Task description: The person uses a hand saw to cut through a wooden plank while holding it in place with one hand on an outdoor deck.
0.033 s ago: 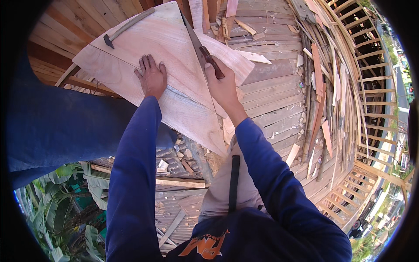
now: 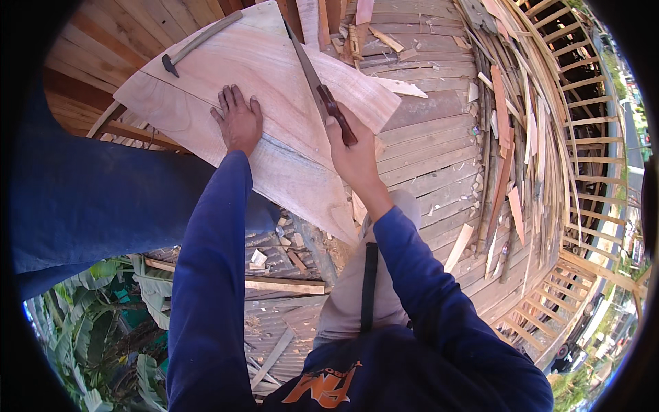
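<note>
A wide, pale pinkish wooden board [image 2: 226, 62] lies in front of me, narrowing toward its near right corner. Flat on its face, fingers spread, rests my left hand [image 2: 239, 122]. My right hand [image 2: 353, 147] is wrapped round the brown handle of a handsaw [image 2: 310, 72], whose blade runs forward along the board's right edge. Where the teeth meet the wood is too fine to make out. A second pale piece [image 2: 357, 93] shows to the right of the blade. Near the board's far left edge lies a hammer [image 2: 199, 44], clear of both hands.
Someone's dark-blue trouser leg [image 2: 123, 199] reaches in from the left. Slatted decking [image 2: 432, 158] carries wood chips, with a long heap of strips and offcuts [image 2: 508, 137] at right. A slatted wooden railing [image 2: 590, 144] borders it. Broad green leaves [image 2: 89, 323] fill the lower left.
My right hand has drawn the handsaw back toward me and slightly right. The left hand stays in place on the board.
</note>
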### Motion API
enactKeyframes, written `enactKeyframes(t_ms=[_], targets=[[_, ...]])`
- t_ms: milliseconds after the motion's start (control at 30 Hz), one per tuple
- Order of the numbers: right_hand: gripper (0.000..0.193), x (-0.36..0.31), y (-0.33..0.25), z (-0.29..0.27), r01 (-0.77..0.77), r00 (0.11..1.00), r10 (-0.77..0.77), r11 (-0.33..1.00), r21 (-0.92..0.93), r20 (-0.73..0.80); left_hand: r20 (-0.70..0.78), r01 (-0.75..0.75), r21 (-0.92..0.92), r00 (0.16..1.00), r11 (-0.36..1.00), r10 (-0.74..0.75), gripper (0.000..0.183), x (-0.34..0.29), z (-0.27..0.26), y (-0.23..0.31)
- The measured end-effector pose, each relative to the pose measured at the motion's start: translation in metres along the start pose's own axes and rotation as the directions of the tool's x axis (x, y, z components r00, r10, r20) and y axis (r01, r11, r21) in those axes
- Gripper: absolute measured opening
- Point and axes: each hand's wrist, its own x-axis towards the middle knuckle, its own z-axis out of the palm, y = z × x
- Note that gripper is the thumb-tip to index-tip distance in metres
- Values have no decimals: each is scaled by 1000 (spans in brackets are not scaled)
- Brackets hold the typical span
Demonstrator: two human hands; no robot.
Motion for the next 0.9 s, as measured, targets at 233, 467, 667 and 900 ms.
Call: enactKeyframes(t_ms=[233,467,667,900], targets=[[39,-84,5,-20,-52,998,52,999,4,-42,-15,6,9,1000,1000,-6,64,-3,4,0],[24,41,13,11,56,997,-48,988,147,-60,-2,-4,-2,1000,1000,4,64,-1,1,5],[43,-121,-8,-44,-107,994,107,994,6,9,12,18,17,1000,1000,-19,64,-8,0,-6],[32,120,14,28,36,998,-38,999,-37,-52,15,-19,-28,1000,999,19,65,5,4,20]])
